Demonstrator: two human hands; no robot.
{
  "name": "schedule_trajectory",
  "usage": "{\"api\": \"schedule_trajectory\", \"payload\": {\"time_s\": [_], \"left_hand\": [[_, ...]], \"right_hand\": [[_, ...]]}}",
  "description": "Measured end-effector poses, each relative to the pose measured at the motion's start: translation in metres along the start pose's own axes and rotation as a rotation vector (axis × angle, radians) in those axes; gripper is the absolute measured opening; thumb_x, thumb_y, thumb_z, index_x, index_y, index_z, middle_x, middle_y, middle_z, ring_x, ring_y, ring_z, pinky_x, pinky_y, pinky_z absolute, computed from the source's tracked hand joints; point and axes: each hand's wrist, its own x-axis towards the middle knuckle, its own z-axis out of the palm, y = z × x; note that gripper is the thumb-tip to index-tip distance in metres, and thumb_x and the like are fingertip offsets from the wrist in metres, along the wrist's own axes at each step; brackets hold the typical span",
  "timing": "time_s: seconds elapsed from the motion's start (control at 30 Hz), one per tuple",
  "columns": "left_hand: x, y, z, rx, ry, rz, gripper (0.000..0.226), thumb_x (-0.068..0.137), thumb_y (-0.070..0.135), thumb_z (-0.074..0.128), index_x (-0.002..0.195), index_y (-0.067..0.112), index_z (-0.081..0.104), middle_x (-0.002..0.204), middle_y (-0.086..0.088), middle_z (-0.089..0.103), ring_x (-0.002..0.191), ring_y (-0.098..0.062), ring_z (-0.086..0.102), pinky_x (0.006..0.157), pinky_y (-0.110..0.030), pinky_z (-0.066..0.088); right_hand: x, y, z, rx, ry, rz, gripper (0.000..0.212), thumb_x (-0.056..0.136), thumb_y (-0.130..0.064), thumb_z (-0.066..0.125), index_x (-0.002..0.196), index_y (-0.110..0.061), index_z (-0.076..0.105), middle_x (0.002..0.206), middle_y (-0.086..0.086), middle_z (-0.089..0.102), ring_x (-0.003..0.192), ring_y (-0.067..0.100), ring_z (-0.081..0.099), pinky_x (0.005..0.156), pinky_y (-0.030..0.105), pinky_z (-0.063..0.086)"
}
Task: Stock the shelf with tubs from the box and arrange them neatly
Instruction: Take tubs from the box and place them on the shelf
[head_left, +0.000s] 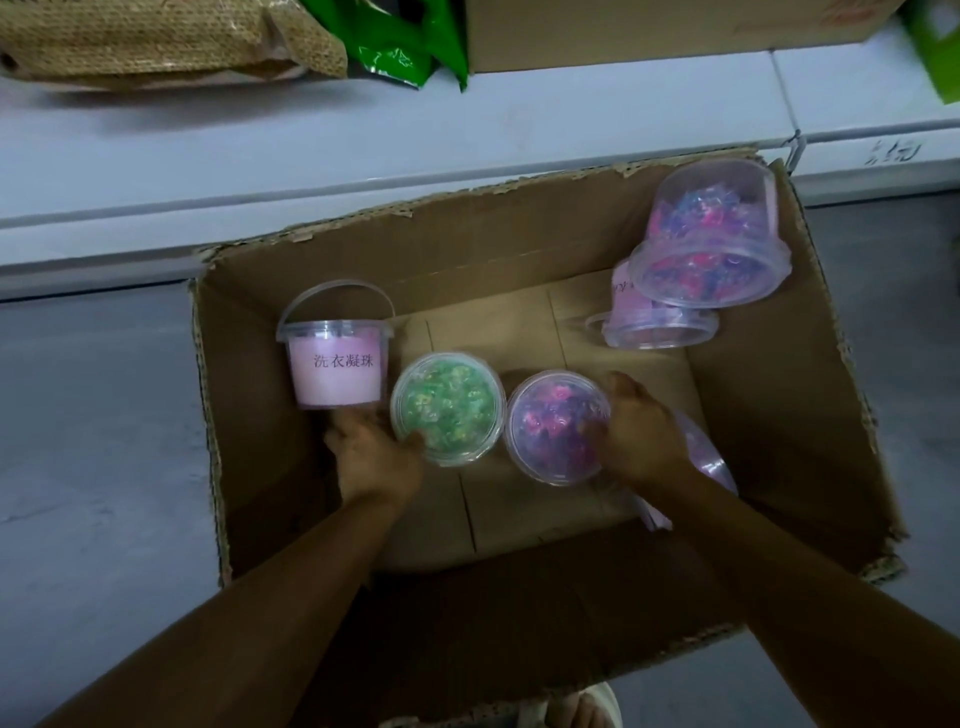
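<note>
Inside the open cardboard box (753, 415), the left hand (376, 457) grips the clear green-bead plastic tub (448, 408) by its side; the right hand (641, 434) clasps the purple-bead tub (550, 423). Smooth, rigid, probably slippery: hold under the rim.

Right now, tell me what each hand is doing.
Left hand: gripping the green tub from its left side.
Right hand: gripping the purple tub from its right side.
</note>
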Motion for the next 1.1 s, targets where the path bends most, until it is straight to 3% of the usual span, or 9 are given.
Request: {"api": "schedule_trajectory", "payload": {"time_s": [0.07,0.2,0.3,0.43,0.53,0.7,0.9,1.0,1.1], "left_hand": [[0.003,0.0,0.004,-0.294,-0.128,-0.194,0.051,0.085,0.03,0.066,0.127,0.004,0.051,0.124,-0.019,0.056,0.117,-0.033,0.052,0.099,-0.039,0.044],[0.01,0.002,0.001,-0.527,-0.2,-0.272,0.033,0.087,0.028,0.064,0.112,0.009,0.059,0.109,-0.012,0.065,0.099,-0.028,0.064,0.09,-0.046,0.053],[0.015,-0.004,-0.001,-0.616,-0.195,-0.295,0.018,0.084,0.029,0.067,0.095,0.016,0.06,0.106,-0.014,0.065,0.096,-0.031,0.065,0.087,-0.051,0.053],[0.011,-0.01,-0.01,-0.587,-0.199,-0.298,0.017,0.085,0.033,0.066,0.079,0.022,0.055,0.099,-0.015,0.068,0.094,-0.034,0.066,0.089,-0.052,0.052],[-0.002,-0.005,-0.026,-0.534,-0.187,-0.288,0.022,0.083,0.04,0.065,0.079,0.021,0.055,0.097,-0.014,0.067,0.094,-0.034,0.066,0.089,-0.05,0.052],[-0.037,0.021,-0.077,-0.493,-0.191,-0.239,0.02,0.085,0.041,0.062,0.087,0.021,0.056,0.102,-0.012,0.067,0.097,-0.033,0.065,0.091,-0.049,0.051],[-0.082,0.053,-0.163,-0.486,-0.222,-0.18,0.044,0.06,0.058,0.054,0.077,0.017,0.051,0.098,-0.018,0.067,0.094,-0.038,0.065,0.087,-0.051,0.052],[-0.109,0.077,-0.216,-0.511,-0.236,-0.147,0.058,0.056,0.064,0.052,0.089,0.017,0.055,0.101,-0.015,0.067,0.096,-0.036,0.065,0.089,-0.051,0.051],[-0.136,0.102,-0.274,-0.563,-0.217,-0.123,0.047,0.058,0.063,0.056,0.081,0.023,0.052,0.102,-0.013,0.068,0.096,-0.034,0.066,0.089,-0.052,0.051]], "right_hand": [[0.003,-0.002,0.001,0.027,-0.054,0.044,0.047,0.09,-0.033,0.056,0.124,-0.005,0.043,0.117,0.017,0.059,0.106,0.035,0.057,0.088,0.047,0.048],[0.006,-0.002,0.002,0.082,-0.071,0.094,0.046,0.089,-0.035,0.059,0.116,0.0,0.047,0.111,0.018,0.061,0.103,0.034,0.058,0.084,0.043,0.049],[0.006,0.002,-0.002,0.26,-0.131,0.088,0.041,0.085,-0.034,0.064,0.106,-0.002,0.048,0.103,0.015,0.06,0.096,0.031,0.06,0.075,0.045,0.053],[-0.005,-0.002,-0.01,0.36,-0.177,0.078,0.027,0.089,-0.036,0.059,0.081,-0.015,0.043,0.084,0.002,0.053,0.084,0.02,0.057,0.056,0.025,0.045],[-0.017,-0.01,-0.021,0.34,-0.166,0.085,0.03,0.09,-0.04,0.056,0.085,-0.012,0.048,0.089,0.006,0.058,0.087,0.023,0.06,0.067,0.035,0.053],[-0.052,-0.027,-0.066,0.383,-0.131,0.139,0.041,0.092,-0.042,0.051,0.098,-0.002,0.057,0.095,0.012,0.06,0.089,0.025,0.059,0.074,0.036,0.049],[-0.11,-0.058,-0.156,0.549,-0.096,0.201,0.031,0.094,-0.036,0.051,0.089,-0.006,0.057,0.087,0.007,0.058,0.071,0.012,0.052,0.057,0.022,0.036],[-0.142,-0.082,-0.204,0.574,-0.026,0.173,0.031,0.091,-0.04,0.055,0.086,-0.01,0.059,0.092,0.01,0.065,0.083,0.025,0.059,0.075,0.031,0.044],[-0.171,-0.102,-0.25,0.629,0.05,0.142,0.046,0.078,-0.052,0.059,0.086,-0.008,0.065,0.095,0.015,0.07,0.091,0.032,0.064,0.088,0.048,0.048]]}}
